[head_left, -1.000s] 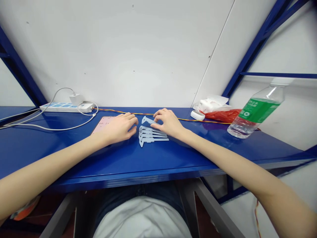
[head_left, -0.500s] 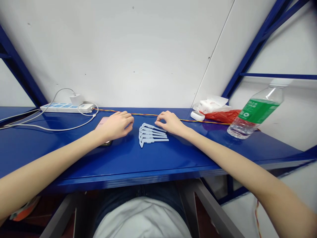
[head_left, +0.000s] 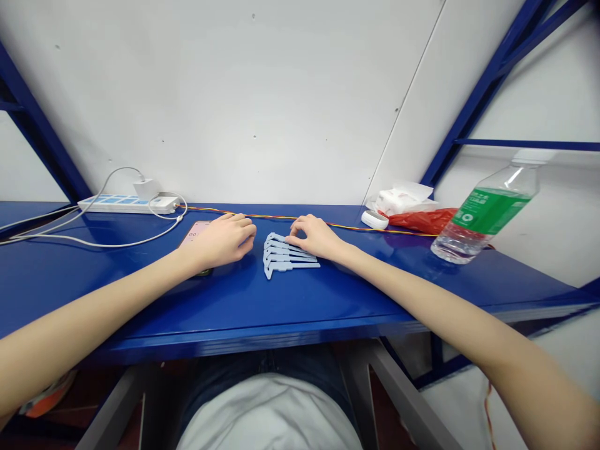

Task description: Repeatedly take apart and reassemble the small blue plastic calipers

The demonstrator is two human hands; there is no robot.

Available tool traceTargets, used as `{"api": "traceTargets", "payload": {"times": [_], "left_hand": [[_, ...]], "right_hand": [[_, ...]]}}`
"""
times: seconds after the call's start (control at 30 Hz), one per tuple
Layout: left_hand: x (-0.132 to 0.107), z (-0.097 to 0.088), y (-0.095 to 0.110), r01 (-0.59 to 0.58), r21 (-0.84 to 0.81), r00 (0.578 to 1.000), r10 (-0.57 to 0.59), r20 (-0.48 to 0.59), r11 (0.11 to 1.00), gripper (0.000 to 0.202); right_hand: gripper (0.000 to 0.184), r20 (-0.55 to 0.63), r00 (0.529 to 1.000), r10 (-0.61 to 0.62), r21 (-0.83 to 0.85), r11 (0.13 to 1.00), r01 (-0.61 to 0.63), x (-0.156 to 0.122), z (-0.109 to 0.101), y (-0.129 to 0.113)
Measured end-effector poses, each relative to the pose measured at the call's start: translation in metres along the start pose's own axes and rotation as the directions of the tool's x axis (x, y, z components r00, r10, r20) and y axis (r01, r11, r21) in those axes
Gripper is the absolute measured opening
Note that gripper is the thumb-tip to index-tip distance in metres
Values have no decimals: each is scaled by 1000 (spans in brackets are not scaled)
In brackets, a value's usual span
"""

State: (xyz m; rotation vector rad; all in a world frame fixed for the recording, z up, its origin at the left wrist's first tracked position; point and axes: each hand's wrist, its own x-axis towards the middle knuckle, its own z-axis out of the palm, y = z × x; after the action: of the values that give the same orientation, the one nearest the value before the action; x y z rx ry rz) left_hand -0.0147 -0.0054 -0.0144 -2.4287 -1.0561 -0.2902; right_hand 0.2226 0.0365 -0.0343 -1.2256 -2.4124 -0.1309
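Several pale blue-grey plastic calipers [head_left: 281, 257] lie fanned on the blue table, jaws to the left and thin beams to the right. My right hand [head_left: 317, 236] reaches over the far side of the fan, its thumb and index fingertips closed on the farthest caliper [head_left: 277, 237]. Part of that caliper is hidden by the fingers. Left of the fan, my left hand [head_left: 227, 239] rests with loosely bent fingers, thumb apart, holding nothing. Its wrist lies over a phone [head_left: 195, 231] with a lit screen, partly covered.
A white power strip [head_left: 126, 203] with a charger [head_left: 146, 187] and white cables is at the back left. Twisted coloured wire [head_left: 269, 217] runs along the wall. To the right are a white case [head_left: 374, 219], tissues [head_left: 404, 199], a red bag [head_left: 424, 220] and a water bottle [head_left: 487, 209].
My right hand has moved left and slightly toward me, and its fingertips have come onto the farthest caliper. My left hand has shifted slightly right, its fingers a little more bent.
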Motion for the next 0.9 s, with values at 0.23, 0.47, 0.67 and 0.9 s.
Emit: {"api": "traceTargets", "payload": {"times": [0.23, 0.47, 0.67, 0.9], "left_hand": [[-1, -2, 0, -23, 1, 1000, 23, 20, 1000, 27], [-1, 1, -2, -25, -6, 999, 26, 40, 1000, 28], [0, 0, -2, -16, -7, 998, 16, 53, 1000, 28], [1, -2, 2, 132, -100, 991, -130, 26, 986, 29]], "right_hand": [[17, 52, 998, 22, -23, 1000, -20, 6, 1, -1], [7, 82, 996, 23, -79, 997, -16, 11, 0, 10], [9, 134, 990, 44, -185, 983, -19, 10, -9, 20], [5, -51, 981, -188, -161, 971, 178, 6, -17, -1]]}}
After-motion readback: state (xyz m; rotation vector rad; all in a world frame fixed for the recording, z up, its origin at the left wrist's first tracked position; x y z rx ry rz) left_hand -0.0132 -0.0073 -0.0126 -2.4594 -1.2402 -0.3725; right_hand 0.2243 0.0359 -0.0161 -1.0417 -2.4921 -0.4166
